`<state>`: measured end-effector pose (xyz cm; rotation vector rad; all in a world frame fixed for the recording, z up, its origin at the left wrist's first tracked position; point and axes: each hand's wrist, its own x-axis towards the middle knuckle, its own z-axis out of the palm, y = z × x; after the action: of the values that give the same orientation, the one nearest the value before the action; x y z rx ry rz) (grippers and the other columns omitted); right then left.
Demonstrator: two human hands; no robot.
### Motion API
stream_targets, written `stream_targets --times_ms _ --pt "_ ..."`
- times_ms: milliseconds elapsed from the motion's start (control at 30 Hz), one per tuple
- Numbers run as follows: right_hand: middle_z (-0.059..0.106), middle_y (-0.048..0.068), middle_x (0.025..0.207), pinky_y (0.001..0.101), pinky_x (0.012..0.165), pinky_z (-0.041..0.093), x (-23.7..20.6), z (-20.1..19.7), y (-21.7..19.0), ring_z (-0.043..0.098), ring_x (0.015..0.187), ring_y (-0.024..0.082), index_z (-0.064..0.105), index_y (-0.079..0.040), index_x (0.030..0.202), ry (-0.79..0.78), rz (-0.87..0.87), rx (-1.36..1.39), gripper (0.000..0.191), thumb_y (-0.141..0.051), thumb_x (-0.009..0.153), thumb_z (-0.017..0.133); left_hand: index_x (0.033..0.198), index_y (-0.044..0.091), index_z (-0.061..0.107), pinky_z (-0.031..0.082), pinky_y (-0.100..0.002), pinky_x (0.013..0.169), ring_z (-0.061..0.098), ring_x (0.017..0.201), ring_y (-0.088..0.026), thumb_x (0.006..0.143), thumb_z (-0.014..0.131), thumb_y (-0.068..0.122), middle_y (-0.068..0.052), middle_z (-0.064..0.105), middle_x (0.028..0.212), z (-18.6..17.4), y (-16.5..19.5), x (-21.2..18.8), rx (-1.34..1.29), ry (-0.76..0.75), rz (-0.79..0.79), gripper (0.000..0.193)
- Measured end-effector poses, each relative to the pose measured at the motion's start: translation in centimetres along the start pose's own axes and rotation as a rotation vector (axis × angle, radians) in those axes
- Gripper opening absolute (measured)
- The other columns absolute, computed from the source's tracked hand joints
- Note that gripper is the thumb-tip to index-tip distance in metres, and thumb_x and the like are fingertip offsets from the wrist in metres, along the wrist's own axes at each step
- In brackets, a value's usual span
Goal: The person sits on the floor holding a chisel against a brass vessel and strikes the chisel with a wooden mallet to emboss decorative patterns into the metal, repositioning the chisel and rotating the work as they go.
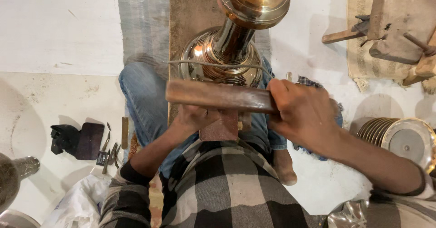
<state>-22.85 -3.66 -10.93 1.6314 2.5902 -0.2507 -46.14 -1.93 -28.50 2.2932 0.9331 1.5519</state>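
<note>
Brown wooden bar (pixel 218 96) lies horizontally across the lap, directly in front of the polished brass vessel (pixel 227 51). The right hand (pixel 299 112) has its grip clamped on the bar's right end. The left hand (pixel 195 117) sits beneath the bar; its grip cannot be determined.

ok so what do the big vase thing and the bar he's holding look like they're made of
The vase-shaped vessel looks like polished metal, probably brass: golden, with mirror-like highlights and fine turned rings on its body. The bar, gripped at one end by the right hand, looks like wood: dull reddish-brown, matte, no shine, though it is blurred. The left hand sits beneath it, its grip hidden.
</note>
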Motion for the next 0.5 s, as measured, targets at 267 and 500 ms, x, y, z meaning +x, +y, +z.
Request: stream_targets --times_ms 267,500 --pt "0.061 -0.002 0.067 0.0263 0.052 0.042 -2.7 9.7 0.4 0.053 0.055 0.008 0.067 -0.004 0.094 0.317 0.300 1.042 0.020 -0.009 0.077 0.074 0.128 0.012 0.063 0.064 -0.035 0.073 0.076 0.085 -0.024 0.084 0.076 0.007 -0.011 0.076 0.102 -1.9 -0.3 5.0 -0.060 -0.391 -0.011 0.046" --pt "0.063 0.001 0.078 0.0257 0.063 0.047 -6.2 17.9 -2.4 0.056 0.070 0.007 0.067 0.001 0.089 0.487 0.607 1.120 0.017 -0.005 0.080 0.080 0.125 0.019 0.069 0.059 -0.036 0.059 0.071 0.066 -0.018 0.081 0.068 0.000 -0.006 0.074 0.078 -2.2 -2.2 9.8 -0.219 -0.755 0.139 0.049"
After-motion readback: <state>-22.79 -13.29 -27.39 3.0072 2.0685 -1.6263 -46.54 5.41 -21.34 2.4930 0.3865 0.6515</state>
